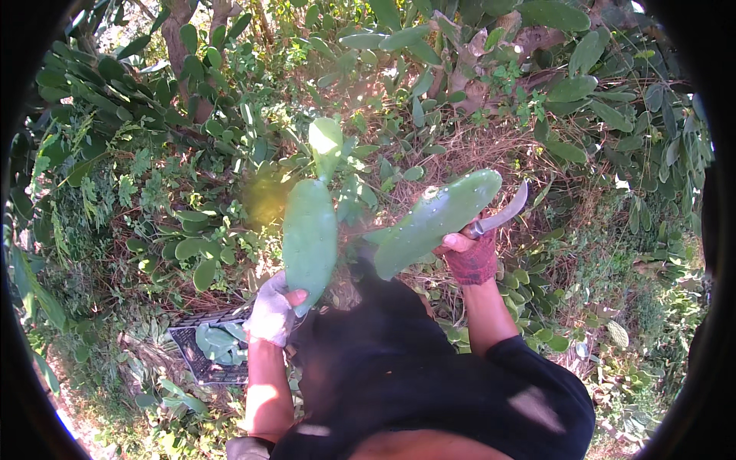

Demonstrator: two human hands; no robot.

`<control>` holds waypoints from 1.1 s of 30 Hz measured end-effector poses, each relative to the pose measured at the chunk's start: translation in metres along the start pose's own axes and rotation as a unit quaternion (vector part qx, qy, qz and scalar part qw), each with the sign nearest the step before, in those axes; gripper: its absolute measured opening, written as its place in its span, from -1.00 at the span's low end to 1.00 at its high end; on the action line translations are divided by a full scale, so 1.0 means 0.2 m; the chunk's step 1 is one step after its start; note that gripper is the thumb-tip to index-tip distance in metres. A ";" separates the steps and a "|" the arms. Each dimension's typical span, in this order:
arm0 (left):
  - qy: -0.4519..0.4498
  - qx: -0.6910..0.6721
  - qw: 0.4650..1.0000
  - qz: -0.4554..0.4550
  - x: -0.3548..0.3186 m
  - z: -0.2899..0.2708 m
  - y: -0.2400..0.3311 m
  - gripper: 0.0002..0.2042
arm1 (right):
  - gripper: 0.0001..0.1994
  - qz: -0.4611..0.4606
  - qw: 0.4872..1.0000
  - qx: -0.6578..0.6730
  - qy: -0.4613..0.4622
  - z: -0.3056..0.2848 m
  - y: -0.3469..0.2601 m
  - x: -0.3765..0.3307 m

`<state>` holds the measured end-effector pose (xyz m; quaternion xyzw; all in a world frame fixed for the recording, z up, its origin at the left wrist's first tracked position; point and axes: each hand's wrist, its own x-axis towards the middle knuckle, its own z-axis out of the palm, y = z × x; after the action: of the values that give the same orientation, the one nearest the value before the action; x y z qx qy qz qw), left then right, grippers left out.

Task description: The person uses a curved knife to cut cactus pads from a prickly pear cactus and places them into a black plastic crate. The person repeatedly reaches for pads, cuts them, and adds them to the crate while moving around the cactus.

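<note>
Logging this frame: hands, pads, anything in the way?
Left hand: grips upright prickly pear pad, low end. Right hand: holds tilted prickly pear pad plus curved knife. Nothing seen blocking either hand.

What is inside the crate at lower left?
Green cactus pads lie in the crate. Its right side is hidden by the left hand and forearm; anything there or beneath the pads cannot be seen.

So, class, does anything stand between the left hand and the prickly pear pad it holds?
Only the pale glove on the left hand, partly: the bare thumb tip touches the prickly pear pad directly, near its lower end.
</note>
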<state>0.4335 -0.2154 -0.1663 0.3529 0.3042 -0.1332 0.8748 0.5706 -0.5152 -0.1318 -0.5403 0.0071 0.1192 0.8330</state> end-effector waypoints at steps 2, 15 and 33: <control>-0.038 -0.021 0.999 0.013 -0.01 0.01 0.01 -0.50 | -0.57 -0.013 0.999 -0.029 0.032 0.00 -0.02 0.01; -0.125 -0.055 0.990 0.045 -0.17 0.13 0.12 -0.35 | -0.60 0.055 0.995 -0.074 0.026 -0.08 -0.10 0.06; -0.278 -0.239 0.927 0.083 -0.20 0.40 0.12 -0.64 | -0.75 0.098 0.989 -0.076 0.081 -0.08 -0.05 0.01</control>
<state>0.4472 -0.2531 -0.0837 0.1059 0.0415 -0.0763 0.9906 0.5765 -0.5340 -0.1295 -0.6068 0.1184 0.1557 0.7704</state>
